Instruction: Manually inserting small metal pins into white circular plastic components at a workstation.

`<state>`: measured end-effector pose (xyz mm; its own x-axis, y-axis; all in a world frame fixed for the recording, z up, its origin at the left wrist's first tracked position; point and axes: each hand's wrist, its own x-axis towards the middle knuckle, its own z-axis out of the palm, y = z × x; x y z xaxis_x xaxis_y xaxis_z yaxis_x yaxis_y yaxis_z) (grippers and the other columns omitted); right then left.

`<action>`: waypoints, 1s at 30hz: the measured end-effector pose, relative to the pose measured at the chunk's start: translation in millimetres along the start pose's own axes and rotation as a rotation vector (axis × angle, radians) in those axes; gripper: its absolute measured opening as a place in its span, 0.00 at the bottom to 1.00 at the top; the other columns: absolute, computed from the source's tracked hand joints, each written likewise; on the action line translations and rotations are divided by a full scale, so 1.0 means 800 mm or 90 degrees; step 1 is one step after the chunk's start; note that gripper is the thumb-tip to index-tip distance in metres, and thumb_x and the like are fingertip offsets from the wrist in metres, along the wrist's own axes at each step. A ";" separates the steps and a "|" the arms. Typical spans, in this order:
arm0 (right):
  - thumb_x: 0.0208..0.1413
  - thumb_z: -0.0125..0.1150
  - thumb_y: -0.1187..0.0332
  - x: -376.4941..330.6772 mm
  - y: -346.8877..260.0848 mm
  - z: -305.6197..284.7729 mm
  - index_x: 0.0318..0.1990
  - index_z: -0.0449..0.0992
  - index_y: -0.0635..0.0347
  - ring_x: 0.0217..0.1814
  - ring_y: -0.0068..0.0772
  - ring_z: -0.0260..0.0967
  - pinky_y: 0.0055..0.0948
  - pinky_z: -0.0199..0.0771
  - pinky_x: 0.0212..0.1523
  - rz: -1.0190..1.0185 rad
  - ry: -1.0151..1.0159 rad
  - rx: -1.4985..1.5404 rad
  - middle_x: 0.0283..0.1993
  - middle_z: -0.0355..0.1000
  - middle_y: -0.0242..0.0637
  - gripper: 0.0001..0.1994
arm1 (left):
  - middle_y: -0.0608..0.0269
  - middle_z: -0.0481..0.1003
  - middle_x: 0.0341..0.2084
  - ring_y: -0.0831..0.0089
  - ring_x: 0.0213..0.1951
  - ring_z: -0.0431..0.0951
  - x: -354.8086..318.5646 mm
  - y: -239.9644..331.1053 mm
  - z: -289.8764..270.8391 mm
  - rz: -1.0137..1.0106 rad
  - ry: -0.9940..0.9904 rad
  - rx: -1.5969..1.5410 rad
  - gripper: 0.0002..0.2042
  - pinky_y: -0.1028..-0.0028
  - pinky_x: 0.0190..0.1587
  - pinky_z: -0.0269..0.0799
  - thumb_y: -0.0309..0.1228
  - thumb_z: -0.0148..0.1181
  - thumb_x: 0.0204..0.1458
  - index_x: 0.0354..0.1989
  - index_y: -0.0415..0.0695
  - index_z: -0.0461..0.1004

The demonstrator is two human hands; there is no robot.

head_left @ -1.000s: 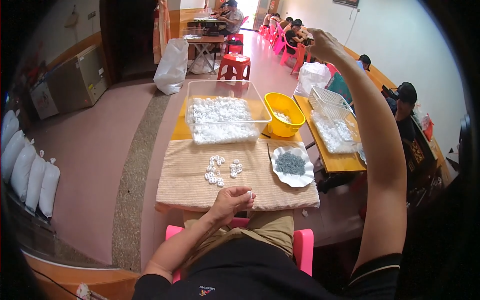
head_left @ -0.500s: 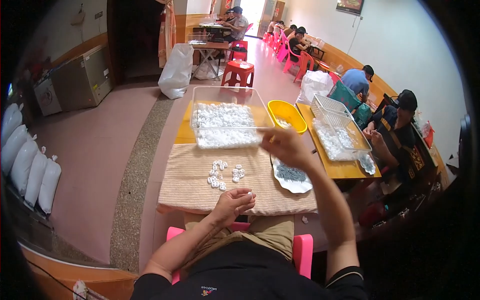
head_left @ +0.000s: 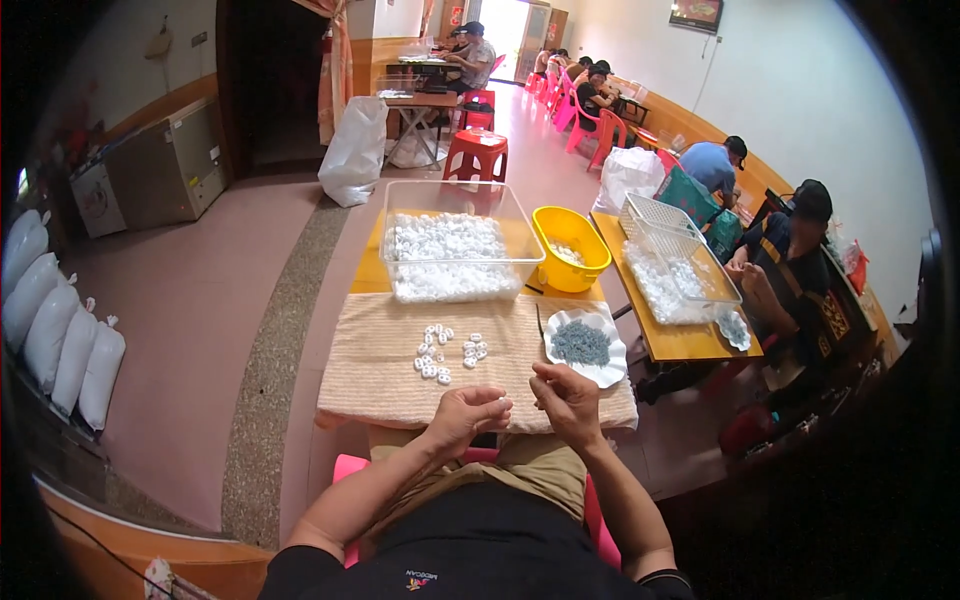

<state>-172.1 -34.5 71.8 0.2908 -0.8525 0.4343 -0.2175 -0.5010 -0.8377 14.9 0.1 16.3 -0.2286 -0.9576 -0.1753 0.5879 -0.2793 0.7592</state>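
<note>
My left hand [head_left: 468,415] is closed in a pinch over the near edge of the towel, with a small white plastic piece [head_left: 505,398] at its fingertips. To the right of it, a little apart, my right hand [head_left: 568,402] has its fingers bent together; whatever they hold is too small to make out. Several white oval pieces with holes [head_left: 430,358] lie on the beige towel [head_left: 380,390] in two loose groups beyond my left hand. Just past my right hand sits a scalloped white plate [head_left: 612,372] heaped with small grey parts [head_left: 582,343].
A clear bin [head_left: 462,275] full of white pieces stands at the table's far side, beside a yellow tub [head_left: 572,280] with a few pieces. On the right, a co-worker [head_left: 795,260] sits at another table [head_left: 690,343]. A red stool [head_left: 477,153] stands beyond; white sacks [head_left: 62,335] line the left.
My right hand has come back from beside the bin and yellow tub, down and toward me, to a place next to my left hand. My left hand has barely moved.
</note>
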 end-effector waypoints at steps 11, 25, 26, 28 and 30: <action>0.51 0.61 0.79 -0.073 0.060 0.034 0.38 0.74 0.65 0.26 0.27 0.68 0.24 0.67 0.26 -0.138 0.138 -0.176 0.31 0.72 0.39 0.07 | 0.60 0.77 0.35 0.74 0.34 0.79 0.004 0.001 -0.005 0.008 0.023 -0.010 0.13 0.74 0.39 0.79 0.25 0.63 0.52 0.44 0.37 0.71; 0.47 0.62 0.78 -0.099 0.079 0.043 0.38 0.75 0.62 0.28 0.44 0.75 0.34 0.75 0.27 -0.284 0.067 -0.293 0.31 0.74 0.44 0.10 | 0.58 0.76 0.33 0.73 0.34 0.78 0.005 -0.010 0.000 0.011 0.016 0.030 0.12 0.73 0.39 0.80 0.23 0.64 0.50 0.42 0.34 0.72; 0.47 0.62 0.78 -0.099 0.079 0.043 0.38 0.75 0.62 0.28 0.44 0.75 0.34 0.75 0.27 -0.284 0.068 -0.293 0.31 0.74 0.44 0.10 | 0.58 0.76 0.33 0.73 0.34 0.78 0.006 -0.011 0.001 0.012 0.015 0.031 0.12 0.73 0.39 0.80 0.23 0.64 0.50 0.42 0.34 0.72; 0.46 0.62 0.78 -0.101 0.077 0.044 0.39 0.75 0.61 0.28 0.43 0.75 0.34 0.75 0.27 -0.292 0.063 -0.305 0.32 0.74 0.42 0.11 | 0.57 0.76 0.34 0.72 0.34 0.78 0.005 -0.012 0.001 0.012 0.013 0.013 0.13 0.72 0.39 0.79 0.24 0.64 0.51 0.44 0.34 0.71; 0.45 0.63 0.78 -0.102 0.075 0.044 0.39 0.75 0.61 0.28 0.42 0.75 0.34 0.75 0.27 -0.293 0.061 -0.304 0.32 0.74 0.42 0.11 | 0.57 0.76 0.35 0.72 0.34 0.78 0.008 -0.015 -0.002 0.013 0.012 0.004 0.14 0.72 0.40 0.79 0.24 0.63 0.51 0.44 0.33 0.71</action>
<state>-175.8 10.3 -25.2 0.3728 -0.5350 0.7581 -0.4864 -0.8085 -0.3314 7.5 -2.4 4.8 -0.2028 -0.9641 -0.1715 0.5871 -0.2598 0.7667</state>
